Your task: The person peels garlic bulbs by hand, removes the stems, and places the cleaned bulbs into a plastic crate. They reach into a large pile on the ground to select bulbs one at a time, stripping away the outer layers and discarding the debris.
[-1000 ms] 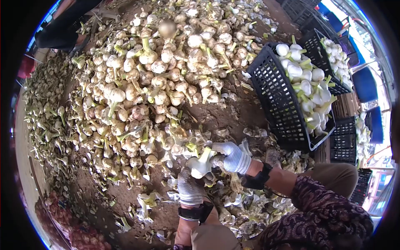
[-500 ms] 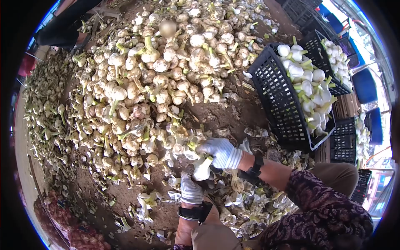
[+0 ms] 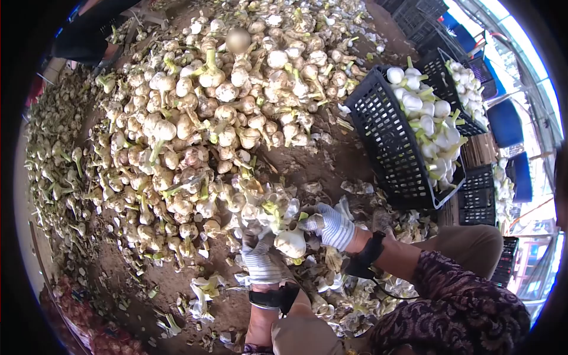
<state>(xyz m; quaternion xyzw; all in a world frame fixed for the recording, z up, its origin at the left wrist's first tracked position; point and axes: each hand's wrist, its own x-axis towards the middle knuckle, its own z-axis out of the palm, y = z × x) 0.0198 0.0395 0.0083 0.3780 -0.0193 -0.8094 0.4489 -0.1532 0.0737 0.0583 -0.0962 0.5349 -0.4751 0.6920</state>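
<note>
A pale, peeled garlic bulb [image 3: 290,243] hangs between my two gloved hands, low in the middle of the view. My left hand [image 3: 259,260], in a striped glove with dirty fingertips, is closed against the bulb's left side; some of its fingers are hidden. From the right, my right hand [image 3: 331,226] pinches at the bulb's upper end, by a short green stalk piece [image 3: 303,216]. Loose papery skins and green leaf bits [image 3: 275,208] lie just beyond the fingers, at the edge of the heap of unpeeled garlic [image 3: 195,130].
A black crate [image 3: 384,133] of cleaned white bulbs [image 3: 435,127] stands tilted at the right, with more filled crates behind it. Peeled skins [image 3: 346,284] litter the ground by my knees. Red net sacks [image 3: 89,313] lie at lower left. Another person's dark-clothed leg [image 3: 89,38] shows at upper left.
The bulb has turned so its round body faces me, its stalk no longer pointing up right. My right hand has shifted slightly right and down; my left hand has moved slightly left.
</note>
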